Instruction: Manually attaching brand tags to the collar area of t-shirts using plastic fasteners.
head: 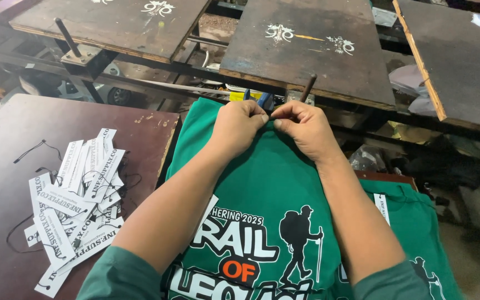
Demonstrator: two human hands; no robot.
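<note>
A green T-shirt (276, 183) with a white and orange print and a black hiker figure lies spread in front of me. My left hand (239, 123) and my right hand (302, 126) meet at its far edge, near the collar. Both pinch the green cloth between thumb and fingers, with the fingertips almost touching. What lies between the fingertips is too small to make out. A white paper tag (210, 206) peeks out under my left forearm.
A heap of white paper tags with black strings (79, 194) lies on the dark brown table (40, 119) at left. A second green shirt with a tag (412, 222) lies at right. Dark wooden printing boards (306, 55) stand beyond.
</note>
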